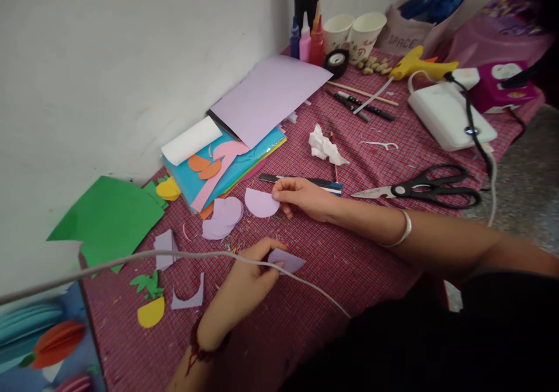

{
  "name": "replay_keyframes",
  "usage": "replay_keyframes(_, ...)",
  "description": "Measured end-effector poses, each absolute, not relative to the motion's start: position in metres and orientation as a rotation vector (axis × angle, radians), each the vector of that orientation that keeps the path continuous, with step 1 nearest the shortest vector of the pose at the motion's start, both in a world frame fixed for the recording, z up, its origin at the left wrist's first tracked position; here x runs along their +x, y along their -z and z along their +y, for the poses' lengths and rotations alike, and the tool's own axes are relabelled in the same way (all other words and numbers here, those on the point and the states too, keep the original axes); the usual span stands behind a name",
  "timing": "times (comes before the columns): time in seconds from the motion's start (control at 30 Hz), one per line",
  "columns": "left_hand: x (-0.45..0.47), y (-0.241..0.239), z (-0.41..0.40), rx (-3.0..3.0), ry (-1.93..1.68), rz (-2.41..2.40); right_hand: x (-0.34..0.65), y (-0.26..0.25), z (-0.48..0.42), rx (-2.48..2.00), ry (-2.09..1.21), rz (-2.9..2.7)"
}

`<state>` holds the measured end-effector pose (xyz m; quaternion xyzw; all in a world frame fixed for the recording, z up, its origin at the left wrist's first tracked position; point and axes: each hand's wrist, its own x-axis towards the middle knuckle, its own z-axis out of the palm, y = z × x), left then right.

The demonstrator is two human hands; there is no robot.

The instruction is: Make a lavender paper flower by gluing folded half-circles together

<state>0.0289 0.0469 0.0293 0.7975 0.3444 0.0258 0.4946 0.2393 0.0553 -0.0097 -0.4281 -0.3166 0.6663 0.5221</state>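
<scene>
My right hand [301, 197] is closed in a pinch on the corner of a lavender paper half-circle [261, 204], which is held above the table. Lower down, my left hand [251, 275] has its thumb and fingers around another lavender paper piece [292, 262], partly crossed by a pale cable. Just left of my right hand lie several overlapping lavender rounded cutouts [222, 217]. A lavender offcut [188, 296] with a curved notch lies left of my left hand, and folded lavender strips [165, 250] rest beyond it.
Black-handled scissors [419, 189] lie by my right forearm. A pale cable [183, 254] stretches across the front. Green sheets [105, 220], a lavender sheet [273, 95], paper cups [367, 34], glue bottles [304, 42], a yellow glue gun [414, 66] and a white box [452, 112] surround the work.
</scene>
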Motion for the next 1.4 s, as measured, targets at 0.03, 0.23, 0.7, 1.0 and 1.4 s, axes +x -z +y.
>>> replay_keyframes(0.03,0.028,-0.027,0.051,1.950,-0.063,0.856,0.239,0.010,0.056,-1.025,-1.595,-0.752)
replay_keyframes(0.23,0.014,-0.014,0.088,2.445,-0.420,1.373,0.238,0.009,0.056,-1.047,-1.583,-0.741)
replay_keyframes(0.7,0.016,0.016,0.136,2.144,-0.618,1.473,0.236,0.007,0.056,-1.111,-1.566,-0.778)
replay_keyframes(1.0,0.007,-0.025,0.113,1.610,-0.810,1.134,0.235,0.008,0.056,-1.167,-1.440,-0.861)
replay_keyframes(1.4,0.036,-0.021,0.094,1.538,-0.566,1.165,0.231,0.009,0.047,-0.947,-1.412,-1.051)
